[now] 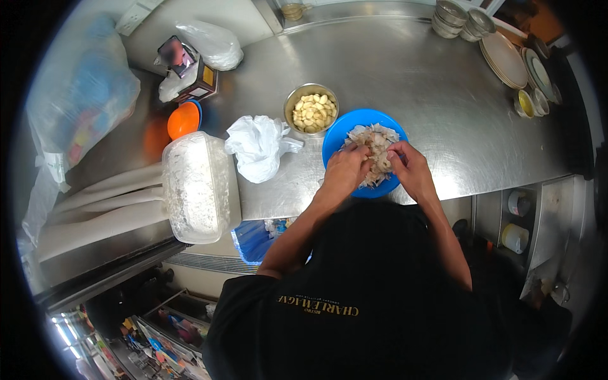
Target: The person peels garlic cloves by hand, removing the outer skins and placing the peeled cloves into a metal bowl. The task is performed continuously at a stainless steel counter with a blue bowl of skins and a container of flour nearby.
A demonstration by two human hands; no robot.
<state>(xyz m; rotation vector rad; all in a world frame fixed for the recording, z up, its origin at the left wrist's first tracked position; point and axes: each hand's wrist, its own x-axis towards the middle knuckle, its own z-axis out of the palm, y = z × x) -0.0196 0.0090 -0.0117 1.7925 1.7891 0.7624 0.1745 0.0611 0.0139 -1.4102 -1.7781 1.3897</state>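
A blue plastic basin (pixel 334 129) stands near the front edge of the steel counter, heaped with papery garlic skins (pixel 375 134). My left hand (pixel 347 166) reaches over its near left side, fingers curled down among the skins; whether they grip anything is hidden. From the right, my right hand (pixel 411 168) bends in with thumb and forefinger pinched at a pale garlic piece (pixel 384 161). Just behind and left of the basin, a round metal bowl (pixel 288 105) holds many peeled garlic cloves (pixel 313 113).
Left of the bowls are a crumpled white plastic bag (pixel 259 149), a cloudy plastic tub (pixel 199 190) and an orange bowl (pixel 183 121). A phone (pixel 175 54) leans on a box behind them. Stacked plates (pixel 506 59) stand far right. A blue-lined bin (pixel 251 242) is below the counter edge.
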